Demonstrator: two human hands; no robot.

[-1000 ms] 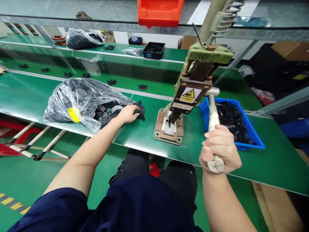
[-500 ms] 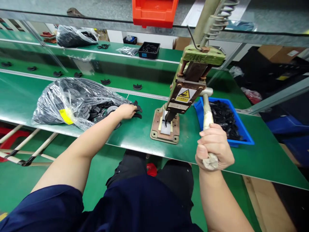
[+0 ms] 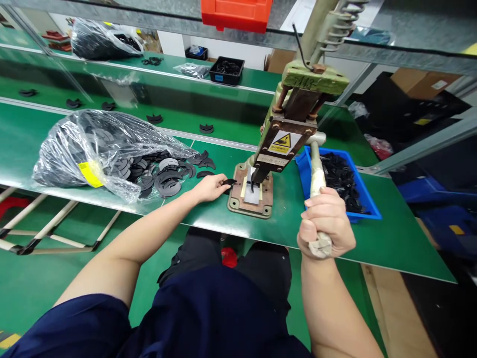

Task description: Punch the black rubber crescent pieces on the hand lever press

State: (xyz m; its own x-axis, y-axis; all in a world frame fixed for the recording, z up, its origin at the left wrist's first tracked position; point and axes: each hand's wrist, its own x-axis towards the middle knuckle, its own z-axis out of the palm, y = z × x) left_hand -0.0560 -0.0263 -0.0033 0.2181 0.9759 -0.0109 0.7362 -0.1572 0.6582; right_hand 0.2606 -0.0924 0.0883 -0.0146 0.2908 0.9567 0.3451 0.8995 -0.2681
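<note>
My left hand [image 3: 211, 188] pinches a black curved piece [image 3: 230, 182] at the left edge of the hand press's base [image 3: 233, 203]. My right hand [image 3: 328, 223] is wrapped around the taped end of the press lever [image 3: 317, 174], to the right of the press head [image 3: 285, 141]. A small dark part stands upright on the pale plate [image 3: 252, 194] under the ram. Left of my left hand, loose curved black pieces [image 3: 169, 178] spill from the mouth of a clear plastic bag [image 3: 67, 149] with a yellow label.
Behind the press's right side stands a blue tray [image 3: 363, 191] full of black parts. Curved pieces [image 3: 206, 129] lie spaced along the green strip behind the bench. A red bin [image 3: 236, 14] hangs over a metal shelf, and a black box [image 3: 226, 70] of parts stands farther back.
My left hand has moved right from the loose pieces to the press base, carrying a black curved piece. My right hand keeps its grip on the lever. The view has shifted slightly.
</note>
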